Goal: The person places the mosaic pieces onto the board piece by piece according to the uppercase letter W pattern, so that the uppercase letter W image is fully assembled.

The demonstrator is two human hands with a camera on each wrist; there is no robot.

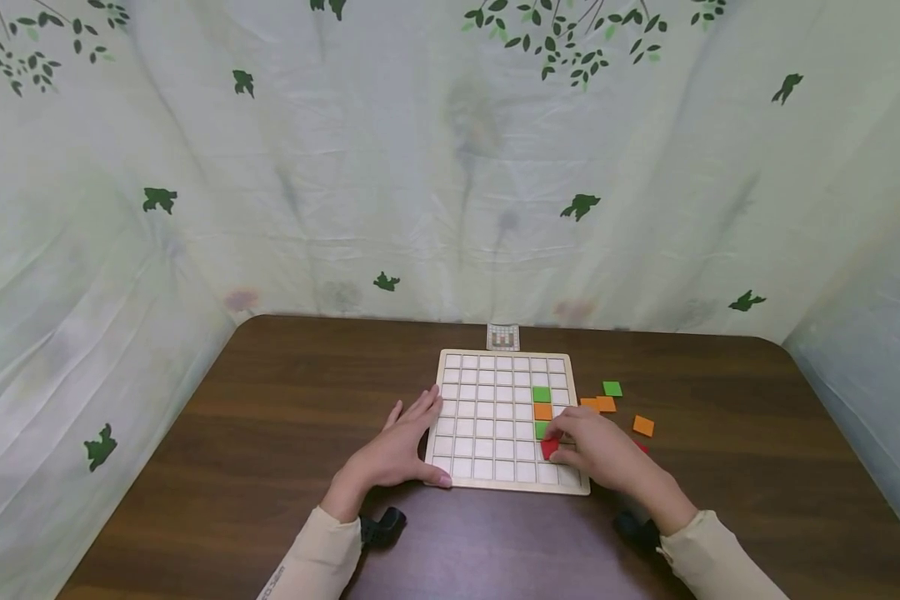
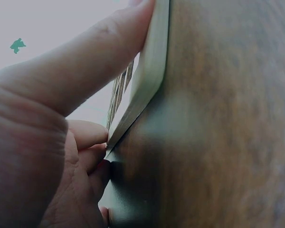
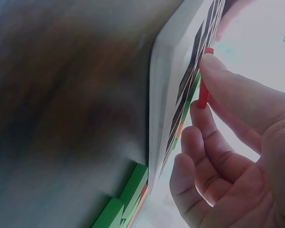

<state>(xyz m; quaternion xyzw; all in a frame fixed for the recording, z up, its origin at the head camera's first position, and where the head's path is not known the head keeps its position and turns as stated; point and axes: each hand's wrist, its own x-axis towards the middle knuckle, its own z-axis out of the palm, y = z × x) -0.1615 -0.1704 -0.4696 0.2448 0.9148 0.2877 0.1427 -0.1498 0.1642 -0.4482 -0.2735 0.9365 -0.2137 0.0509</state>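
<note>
A white grid board (image 1: 483, 427) with a pale wooden frame lies on the table. My left hand (image 1: 395, 450) rests at its near left corner, fingers extended along the left edge and thumb on the front edge. In the left wrist view, the thumb (image 2: 99, 52) touches the frame (image 2: 154, 61). My right hand (image 1: 600, 450) pinches a red square tile (image 1: 550, 448) between thumb and fingers over the board's lower right part. The right wrist view shows this red tile (image 3: 204, 90) tilted up off the grid. Above it, a green, an orange (image 1: 543, 412) and another green tile form a column.
Right of the board lie loose tiles: a green one (image 1: 612, 388), several orange ones (image 1: 643, 426), and a red one (image 1: 642, 447) partly hidden by my right hand. A small pattern card (image 1: 503, 337) sits behind the board. A printed curtain (image 1: 420, 167) hangs behind the brown table (image 1: 270, 433).
</note>
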